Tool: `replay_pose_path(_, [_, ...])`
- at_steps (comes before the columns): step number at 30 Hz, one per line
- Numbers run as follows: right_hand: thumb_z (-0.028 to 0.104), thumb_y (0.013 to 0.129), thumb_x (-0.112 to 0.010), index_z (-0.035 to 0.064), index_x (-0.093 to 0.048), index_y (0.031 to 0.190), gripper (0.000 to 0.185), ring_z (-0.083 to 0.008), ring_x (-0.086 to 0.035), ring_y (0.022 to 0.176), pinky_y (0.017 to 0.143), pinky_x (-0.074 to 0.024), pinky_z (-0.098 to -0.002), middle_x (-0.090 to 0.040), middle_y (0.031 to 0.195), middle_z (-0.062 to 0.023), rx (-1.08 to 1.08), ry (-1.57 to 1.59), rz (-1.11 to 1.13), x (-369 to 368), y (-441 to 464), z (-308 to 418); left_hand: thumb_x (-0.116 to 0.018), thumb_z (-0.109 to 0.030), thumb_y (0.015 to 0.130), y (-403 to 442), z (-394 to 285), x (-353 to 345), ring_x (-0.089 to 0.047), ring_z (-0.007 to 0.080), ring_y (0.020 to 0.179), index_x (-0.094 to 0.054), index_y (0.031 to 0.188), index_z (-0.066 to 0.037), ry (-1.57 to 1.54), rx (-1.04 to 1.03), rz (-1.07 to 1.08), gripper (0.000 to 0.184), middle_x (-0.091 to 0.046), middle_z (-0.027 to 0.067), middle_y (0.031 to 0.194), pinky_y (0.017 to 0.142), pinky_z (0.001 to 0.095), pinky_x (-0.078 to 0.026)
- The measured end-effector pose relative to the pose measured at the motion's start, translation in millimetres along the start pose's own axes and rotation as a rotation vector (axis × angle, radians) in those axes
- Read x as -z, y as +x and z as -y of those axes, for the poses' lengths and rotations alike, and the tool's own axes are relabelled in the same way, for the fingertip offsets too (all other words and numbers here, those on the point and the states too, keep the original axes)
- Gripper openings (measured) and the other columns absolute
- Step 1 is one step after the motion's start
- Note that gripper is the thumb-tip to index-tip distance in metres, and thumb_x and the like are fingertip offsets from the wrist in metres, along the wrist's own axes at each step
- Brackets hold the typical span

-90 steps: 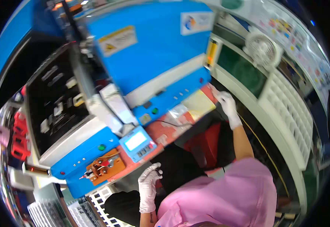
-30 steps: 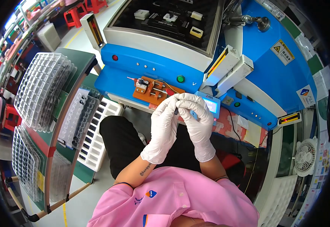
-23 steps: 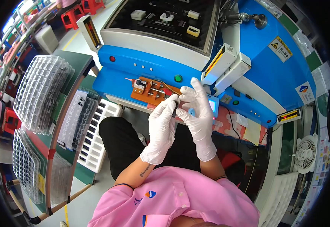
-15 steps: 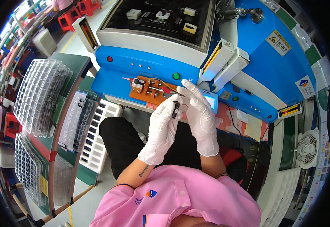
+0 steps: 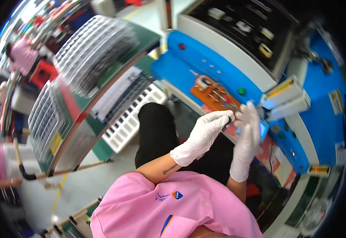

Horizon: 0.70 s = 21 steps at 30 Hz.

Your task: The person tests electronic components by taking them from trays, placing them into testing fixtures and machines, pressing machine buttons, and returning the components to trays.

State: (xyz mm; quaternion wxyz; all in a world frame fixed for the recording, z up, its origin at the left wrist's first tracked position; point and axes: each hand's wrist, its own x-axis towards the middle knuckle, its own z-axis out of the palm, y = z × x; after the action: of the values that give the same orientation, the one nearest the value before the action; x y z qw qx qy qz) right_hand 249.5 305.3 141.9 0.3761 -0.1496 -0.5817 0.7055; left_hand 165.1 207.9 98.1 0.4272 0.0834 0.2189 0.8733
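My left hand (image 5: pixel 204 137), in a white glove, pinches a small black part (image 5: pixel 227 123) between thumb and fingertips. Its details are too small and blurred to make out. Close to its right is my gloved right hand (image 5: pixel 247 139), smeared by motion, with its fingers pointing up and apart and nothing seen in them. Beyond both hands, an orange fixture (image 5: pixel 214 93) with metal clamps lies on the blue machine's ledge (image 5: pixel 177 71).
To the left, a green rack (image 5: pixel 141 33) carries stacked clear trays (image 5: pixel 91 47). A white slotted tray (image 5: pixel 135 119) holding dark parts lies beside my knee. A green button (image 5: pixel 241 91) and a small lit screen (image 5: pixel 263 130) sit on the machine. Another person (image 5: pixel 24 55) is seated farther off.
My view has swung left, so the machine appears farther right and tilted. The black part stays in my left hand. My right hand's fingers have moved and are now blurred.
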Motion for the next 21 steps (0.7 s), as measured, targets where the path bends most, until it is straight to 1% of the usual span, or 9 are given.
replay_pose_path(2, [0.028, 0.082, -0.069, -0.0032, -0.046, 0.129, 0.061, -0.0168, -0.055, 0.102, 0.082, -0.0434, -0.0237, -0.057, 0.118, -0.0121, -0.042, 0.021, 0.012, 13.4, -6.8, -6.7, -0.062, -0.011, 0.088, -6.4, -20.0, 20.0, -0.058, 0.0116, 0.088, -0.057, 0.117, 0.002, 0.093, -0.002, -0.061, 0.032, -0.063, 0.0063, 0.104, 0.082, 0.0272, -0.047])
replay_pose_path(4, [0.03, 0.083, -0.069, -0.0042, -0.053, 0.121, 0.054, -0.0152, -0.059, 0.094, 0.079, -0.0436, -0.0212, -0.063, 0.107, -0.0102, -0.146, -0.04, 0.203, 31.9, -19.7, -23.9, -0.062, -0.011, 0.087, -14.0, -39.6, 40.9, -0.059, 0.0118, 0.088, -0.058, 0.116, 0.002, 0.137, -0.01, -0.105, 0.032, -0.063, 0.0061, 0.103, 0.082, 0.027, -0.048])
replay_pose_path(6, [0.024, 0.083, -0.069, -0.0029, -0.059, 0.115, 0.043, -0.012, -0.061, 0.086, 0.075, -0.045, -0.0211, -0.066, 0.096, -0.0069, -0.336, -0.103, 0.293, 33.7, -37.3, -33.7, -0.064, -0.01, 0.086, -27.8, -70.0, 69.1, -0.06, 0.0127, 0.087, -0.059, 0.115, 0.002, 0.427, -0.054, -0.285, 0.032, -0.064, 0.0064, 0.104, 0.08, 0.0263, -0.049])
replay_pose_path(7, [0.024, 0.083, -0.069, -0.0029, -0.059, 0.115, 0.043, -0.012, -0.061, 0.086, 0.075, -0.045, -0.0211, -0.066, 0.096, -0.0069, -0.345, -0.094, 0.297, 39.2, -45.9, -44.5, -0.064, -0.01, 0.085, -32.2, -82.3, 89.2, -0.06, 0.0127, 0.087, -0.059, 0.115, 0.002, 0.516, -0.086, -0.33, 0.033, -0.064, 0.0065, 0.104, 0.08, 0.0262, -0.049])
replay_pose_path(9, [0.017, 0.083, -0.068, 0.0001, -0.061, 0.114, 0.036, -0.0096, -0.062, 0.084, 0.073, -0.0463, -0.0212, -0.066, 0.095, -0.0048, -0.479, -0.308, 0.514, 56.1, -62.6, -76.9, -0.065, -0.008, 0.084, -37.1, -109.1, 130.2, -0.06, 0.0124, 0.087, -0.059, 0.115, 0.002, 0.681, -0.138, -0.438, 0.033, -0.064, 0.0066, 0.105, 0.079, 0.0254, -0.049])
replay_pose_path(12, [0.014, 0.083, -0.068, 0.0014, -0.063, 0.111, 0.031, -0.0093, -0.061, 0.082, 0.073, -0.0466, -0.0217, -0.067, 0.093, -0.0045, -0.608, -0.316, 0.489, 73.7, -89.5, -122.2, -0.063, -0.006, 0.084, -33.3, -160.3, 174.4, -0.059, 0.012, 0.086, -0.062, 0.112, 0.0, 1.064, -0.286, -0.607, 0.029, -0.064, 0.006, 0.102, 0.077, 0.0243, -0.048])
replay_pose_path(15, [0.013, 0.083, -0.068, 0.0019, -0.064, 0.108, 0.028, -0.0092, -0.061, 0.08, 0.073, -0.0468, -0.0221, -0.066, 0.092, -0.0043, -0.68, -0.342, 0.46, 101.4, -116.1, -177.5, -0.061, -0.008, 0.085, -20.2, -201.4, 188.6, -0.059, 0.0114, 0.085, -0.064, 0.11, -0.002, 0.994, -0.309, -0.696, 0.026, -0.064, 0.005, 0.102, 0.077, 0.023, -0.046])
replay_pose_path(17, [0.014, 0.083, -0.068, 0.0015, -0.065, 0.106, 0.026, -0.0093, -0.06, 0.078, 0.072, -0.0469, -0.0224, -0.066, 0.09, -0.0043, -0.708, -0.384, 0.426, 117.4, -127.7, -203.3, -0.061, -0.009, 0.083, -8.3, -217.6, 198.6, -0.062, 0.0178, 0.087, -0.065, 0.108, 0.0, 1.302, -0.403, -0.761, 0.027, -0.066, 0.0115, 0.097, 0.078, 0.0283, -0.048])
replay_pose_path(21, [0.013, 0.082, -0.068, 0.0014, -0.066, 0.105, 0.026, -0.0091, -0.059, 0.076, 0.07, -0.0468, -0.0228, -0.066, 0.086, -0.0036, -0.8, -0.425, 0.364, 119.4, -123.8, -210.1, -0.06, -0.011, 0.082, 21.4, -223.0, 210.8, -0.063, 0.0207, 0.09, -0.067, 0.107, -0.005, 1.626, -0.509, -0.616, 0.026, -0.065, 0.0136, 0.098, 0.08, 0.0295, -0.047])
